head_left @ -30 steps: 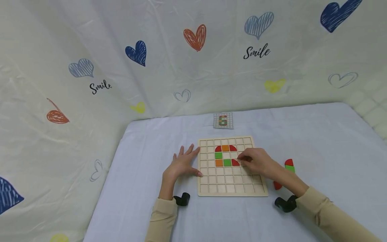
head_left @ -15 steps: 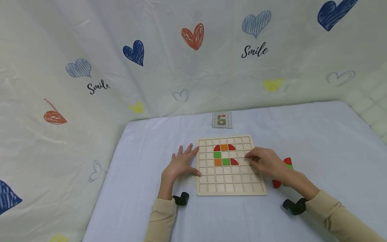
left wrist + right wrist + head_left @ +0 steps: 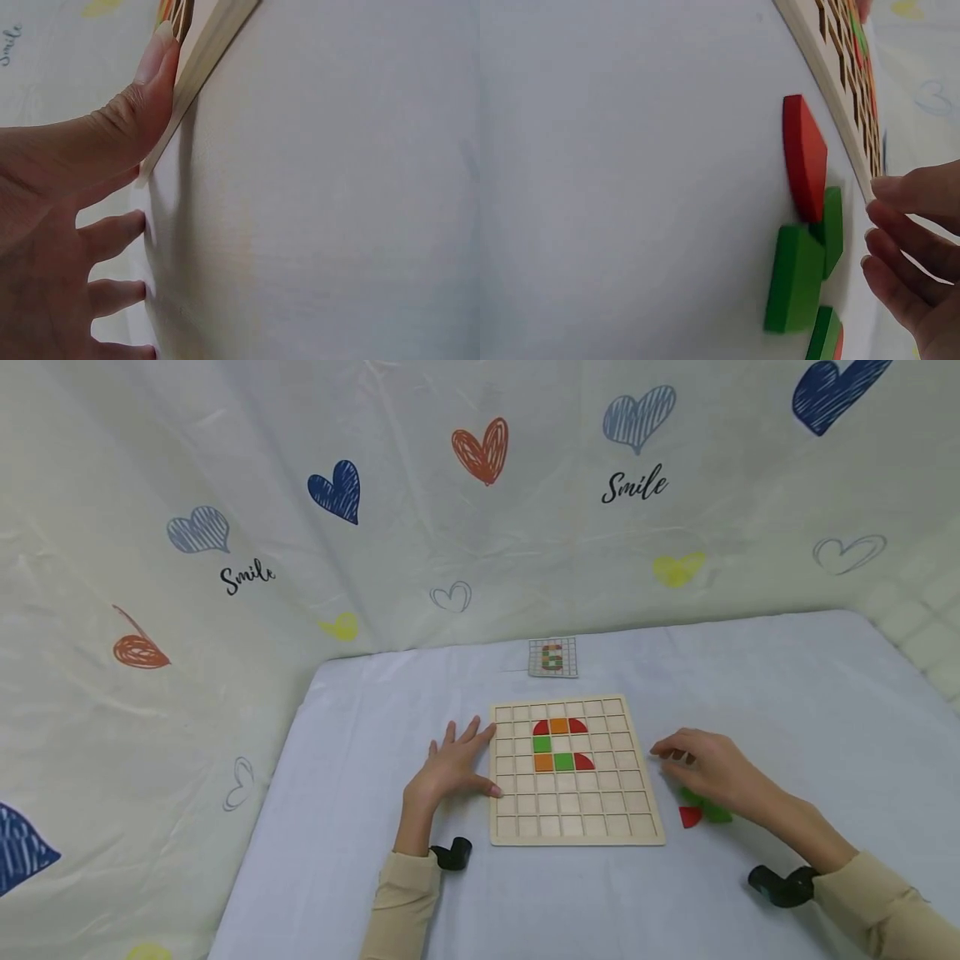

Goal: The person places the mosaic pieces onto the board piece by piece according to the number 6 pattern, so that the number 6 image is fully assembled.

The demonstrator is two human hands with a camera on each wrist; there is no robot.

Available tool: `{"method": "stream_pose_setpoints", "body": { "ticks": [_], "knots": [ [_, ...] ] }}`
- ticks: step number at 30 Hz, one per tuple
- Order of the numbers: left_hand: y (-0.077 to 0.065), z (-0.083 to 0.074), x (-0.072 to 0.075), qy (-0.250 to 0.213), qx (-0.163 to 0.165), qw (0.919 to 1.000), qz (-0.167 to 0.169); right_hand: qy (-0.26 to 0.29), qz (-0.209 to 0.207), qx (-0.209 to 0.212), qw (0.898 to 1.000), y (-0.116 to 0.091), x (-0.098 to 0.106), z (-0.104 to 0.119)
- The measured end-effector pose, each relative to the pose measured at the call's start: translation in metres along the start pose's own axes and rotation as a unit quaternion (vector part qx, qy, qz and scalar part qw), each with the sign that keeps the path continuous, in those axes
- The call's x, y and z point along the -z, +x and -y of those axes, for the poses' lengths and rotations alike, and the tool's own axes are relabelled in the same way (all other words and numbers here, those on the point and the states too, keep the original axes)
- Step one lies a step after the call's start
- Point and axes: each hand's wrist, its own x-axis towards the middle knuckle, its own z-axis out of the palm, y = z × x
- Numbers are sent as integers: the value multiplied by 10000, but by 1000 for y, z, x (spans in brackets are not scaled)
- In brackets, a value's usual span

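Note:
A wooden grid board (image 3: 577,827) lies flat, with red quarter-round, orange square and green square pieces set in its upper middle cells. My left hand (image 3: 448,768) rests at its left edge, fingers spread, with the thumb (image 3: 154,71) against the rim. To the right of the board, my right hand (image 3: 705,766) hovers over loose pieces, its fingers loosely bent and nothing between them. Beneath it are a red quarter-round piece (image 3: 804,157) and green pieces (image 3: 793,281) in a small group. The hand partly covers this group in the head view.
A small card (image 3: 552,657) printed with a coloured grid pattern lies at the table's back edge. White cloth covers the table, and a curtain with printed hearts (image 3: 480,452) hangs behind. Each wrist carries a black device (image 3: 782,887).
My right hand has moved right, off the board beside the lower red piece and over to the loose pieces. The left hand has stayed at the board's left edge.

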Motion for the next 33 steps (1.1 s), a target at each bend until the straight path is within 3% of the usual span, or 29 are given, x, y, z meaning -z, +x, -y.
{"method": "stream_pose_setpoints", "body": {
  "ticks": [13,21,33],
  "knots": [
    [-1,-1,1,38,19,10000,10,-343,-15,388,9987,-25,7,-19],
    [-1,-1,1,-3,12,10000,21,-280,-65,708,9971,-34,8,-28],
    [-1,0,0,5,-5,10000,12,-409,286,505,9975,-36,10,-24]
  ]
}}
